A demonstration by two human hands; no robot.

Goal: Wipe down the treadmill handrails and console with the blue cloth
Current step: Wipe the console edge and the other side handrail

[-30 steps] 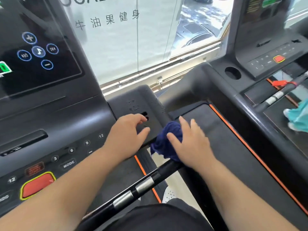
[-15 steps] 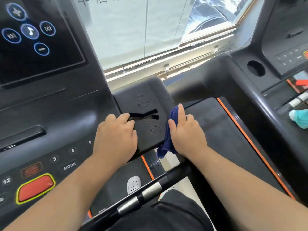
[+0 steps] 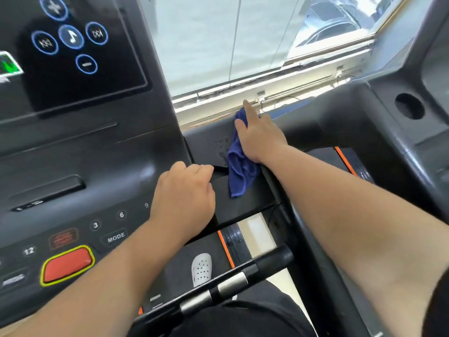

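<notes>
Right hand (image 3: 261, 137), fingers flat, presses the blue cloth (image 3: 239, 166) against the console wing (image 3: 209, 147); left hand (image 3: 184, 193) braces nearby, grip unclear. Pinned only at its top, the cloth could slip free.

Top of the blue cloth (image 3: 239, 171) lay hidden under my right hand (image 3: 261, 137), fingertips of my left hand (image 3: 184, 193) curled out of sight, screen (image 3: 73, 76) was cut off at top and left, white shoe (image 3: 201, 267) sat partly behind the handrail (image 3: 218, 293), lower-left button labels (image 3: 14, 279) were unreadably blurred.
</notes>
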